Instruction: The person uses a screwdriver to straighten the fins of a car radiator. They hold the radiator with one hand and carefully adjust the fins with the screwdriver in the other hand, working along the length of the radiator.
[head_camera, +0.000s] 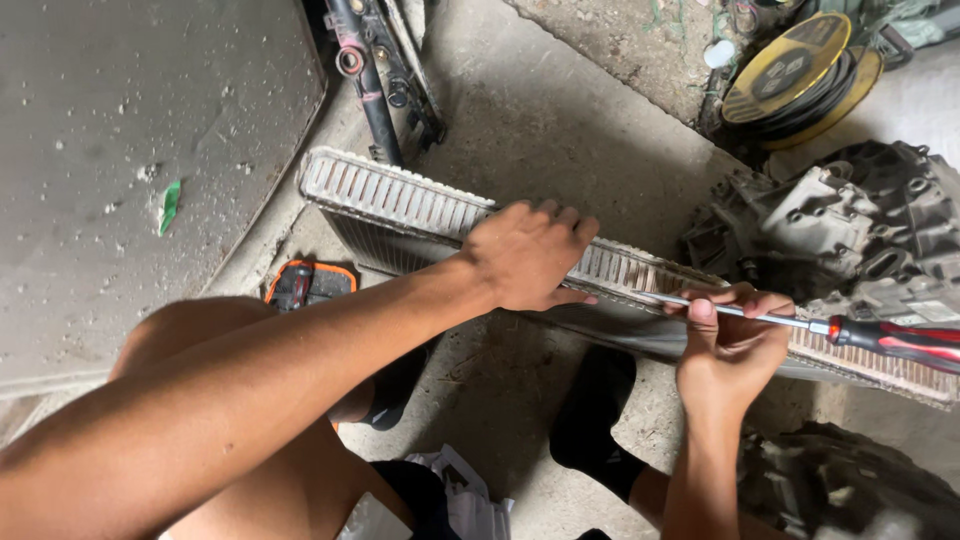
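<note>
The left hand (528, 255) presses flat, fingers spread, on the top edge of a finned radiator (400, 200) standing on the concrete floor (540, 120), while just beside it the right hand (733, 335) grips the shaft of a red-handled screwdriver (890, 338) lying along that same edge.

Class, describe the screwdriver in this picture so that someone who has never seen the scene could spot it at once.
Find the long finned radiator that lies slantwise across the concrete floor. Follow it to its right end, where the right hand pinches a thin metal shaft laid along the top edge. That is the screwdriver: its red and black handle is the only bright red thing among the grey metal parts.
</note>
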